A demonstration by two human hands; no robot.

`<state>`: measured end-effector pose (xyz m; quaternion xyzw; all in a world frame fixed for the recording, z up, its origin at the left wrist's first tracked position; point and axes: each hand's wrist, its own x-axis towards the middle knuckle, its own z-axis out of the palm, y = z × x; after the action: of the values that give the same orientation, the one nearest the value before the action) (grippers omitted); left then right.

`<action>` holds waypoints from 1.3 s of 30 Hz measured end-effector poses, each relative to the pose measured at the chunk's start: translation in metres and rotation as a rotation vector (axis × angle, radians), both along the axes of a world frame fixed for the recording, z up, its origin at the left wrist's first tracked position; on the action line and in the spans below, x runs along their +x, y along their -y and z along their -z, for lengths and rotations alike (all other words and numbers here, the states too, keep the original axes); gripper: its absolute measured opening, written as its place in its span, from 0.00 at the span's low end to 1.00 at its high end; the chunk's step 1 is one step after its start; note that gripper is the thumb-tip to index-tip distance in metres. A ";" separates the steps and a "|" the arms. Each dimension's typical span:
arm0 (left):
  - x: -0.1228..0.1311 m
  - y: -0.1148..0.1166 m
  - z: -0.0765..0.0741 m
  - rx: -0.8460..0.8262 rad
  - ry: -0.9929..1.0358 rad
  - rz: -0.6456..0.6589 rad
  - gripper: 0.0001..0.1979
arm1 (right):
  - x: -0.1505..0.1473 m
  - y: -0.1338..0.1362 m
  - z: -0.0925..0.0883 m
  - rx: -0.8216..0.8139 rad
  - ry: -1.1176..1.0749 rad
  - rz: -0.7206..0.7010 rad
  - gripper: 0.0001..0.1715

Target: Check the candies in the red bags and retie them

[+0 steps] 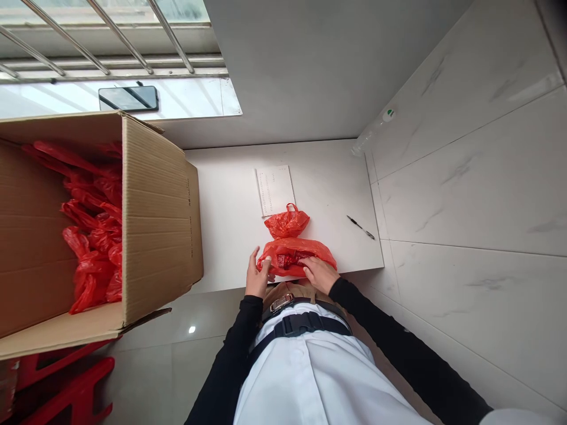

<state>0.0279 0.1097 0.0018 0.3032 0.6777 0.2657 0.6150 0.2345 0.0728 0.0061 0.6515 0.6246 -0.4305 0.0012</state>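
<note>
A red plastic bag (pixel 319 251) lies at the table's front edge with its mouth spread wide. Dark red items with pale printing (pixel 286 260) show inside it; their kind is unclear. My left hand (pixel 258 276) grips the bag's left rim, thumb inside and index finger raised. From the right, my right hand (pixel 319 274) reaches into the mouth with its fingers curled at the contents, and what they hold is hidden. Just beyond, touching or nearly touching this bag, sits a smaller tied red bag (pixel 287 225) with a loop on top.
Behind the tied bag lies a printed paper sheet (pixel 275 189). A pen (pixel 361 227) rests at the right. A large cardboard box (pixel 162 230) with several red bags (pixel 95 260) stands left. A phone (pixel 128 98) is on the windowsill; a clear bottle (pixel 372 134) leans in the corner.
</note>
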 end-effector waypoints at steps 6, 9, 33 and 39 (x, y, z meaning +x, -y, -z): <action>-0.009 0.010 -0.016 0.063 -0.067 0.057 0.25 | 0.027 0.019 -0.010 0.122 0.270 0.029 0.30; -0.008 0.012 -0.026 0.102 -0.082 0.098 0.14 | 0.038 0.021 0.000 0.107 0.403 0.039 0.31; -0.004 0.016 -0.062 0.563 -0.276 0.203 0.09 | 0.029 0.000 -0.034 0.184 0.178 -0.001 0.11; 0.010 0.013 -0.076 0.502 -0.033 0.264 0.16 | 0.016 -0.015 -0.082 0.523 -0.353 0.080 0.07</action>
<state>0.0380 0.0964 0.0781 0.5359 0.5552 0.3380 0.5388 0.2503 0.0876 0.0879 0.5691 0.6786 -0.3613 -0.2918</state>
